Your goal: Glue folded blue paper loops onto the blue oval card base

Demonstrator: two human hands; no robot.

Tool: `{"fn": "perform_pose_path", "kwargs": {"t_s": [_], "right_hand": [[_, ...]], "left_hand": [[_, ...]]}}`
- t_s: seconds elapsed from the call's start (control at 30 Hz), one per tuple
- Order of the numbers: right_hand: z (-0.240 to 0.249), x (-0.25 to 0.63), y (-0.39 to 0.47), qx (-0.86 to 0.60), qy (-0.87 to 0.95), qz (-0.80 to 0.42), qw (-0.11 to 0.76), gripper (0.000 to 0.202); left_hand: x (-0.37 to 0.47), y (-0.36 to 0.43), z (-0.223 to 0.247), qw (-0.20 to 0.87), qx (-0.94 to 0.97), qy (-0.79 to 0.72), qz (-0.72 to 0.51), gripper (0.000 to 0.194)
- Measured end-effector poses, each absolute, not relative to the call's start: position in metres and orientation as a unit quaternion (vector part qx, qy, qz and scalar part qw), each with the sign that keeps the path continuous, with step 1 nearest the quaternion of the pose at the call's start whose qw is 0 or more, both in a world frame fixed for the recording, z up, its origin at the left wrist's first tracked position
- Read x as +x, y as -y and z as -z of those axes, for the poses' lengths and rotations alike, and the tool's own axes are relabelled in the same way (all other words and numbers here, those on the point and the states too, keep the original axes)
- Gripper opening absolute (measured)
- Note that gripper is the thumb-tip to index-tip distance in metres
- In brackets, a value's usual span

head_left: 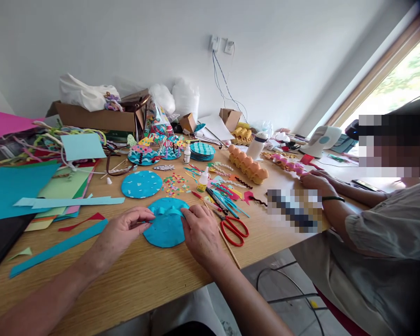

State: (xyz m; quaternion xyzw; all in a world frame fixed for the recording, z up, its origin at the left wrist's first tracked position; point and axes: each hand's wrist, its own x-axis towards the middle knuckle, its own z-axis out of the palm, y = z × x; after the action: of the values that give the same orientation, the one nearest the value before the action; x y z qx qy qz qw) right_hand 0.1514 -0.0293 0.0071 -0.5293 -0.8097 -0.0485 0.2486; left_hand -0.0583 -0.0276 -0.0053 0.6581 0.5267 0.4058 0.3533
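A round blue disc (166, 234) lies on the table close in front of me. Across its upper part runs a narrow light-blue paper strip (170, 211), raised in small waves. My left hand (131, 224) pinches at the strip's left end, thumb and fingers together by the disc's edge. At the other end, my right hand (201, 228) has its fingers closed on the strip, resting over the disc's right edge. A second blue disc (142, 184) with pale flecks lies just behind. Red-handled scissors (234, 231) and a thin wooden stick (233, 249) lie beside my right hand.
Blue paper strips (58, 247) and coloured sheets (17, 186) spread on the left. Behind are confetti (175, 184), a glue bottle (203, 181), decorated discs (145, 151) and an egg carton (248, 164). At right, a co-worker's hands (317, 182) hold a pink carton strip (289, 164).
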Motion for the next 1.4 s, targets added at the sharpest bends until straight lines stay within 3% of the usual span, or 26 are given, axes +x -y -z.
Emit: {"fn": "perform_pose_path", "kwargs": {"t_s": [0.33, 0.93, 1.23, 1.4], "right_hand": [[-0.01, 0.155, 0.026, -0.536, 0.802, 0.044, 0.261, 0.021], [0.004, 0.17, 0.019, -0.502, 0.793, 0.087, 0.333, 0.018], [0.012, 0.167, 0.017, -0.54, 0.782, 0.02, 0.31, 0.011], [0.014, 0.169, 0.008, -0.52, 0.766, -0.073, 0.371, 0.015]], "left_hand": [[-0.059, 0.027, 0.001, 0.223, 0.725, -0.509, -0.407, 0.015], [-0.071, 0.025, 0.009, 0.056, 0.797, -0.464, -0.383, 0.015], [-0.07, 0.024, 0.017, -0.061, 0.845, -0.417, -0.329, 0.017], [-0.066, 0.026, 0.017, -0.146, 0.863, -0.389, -0.287, 0.023]]}}
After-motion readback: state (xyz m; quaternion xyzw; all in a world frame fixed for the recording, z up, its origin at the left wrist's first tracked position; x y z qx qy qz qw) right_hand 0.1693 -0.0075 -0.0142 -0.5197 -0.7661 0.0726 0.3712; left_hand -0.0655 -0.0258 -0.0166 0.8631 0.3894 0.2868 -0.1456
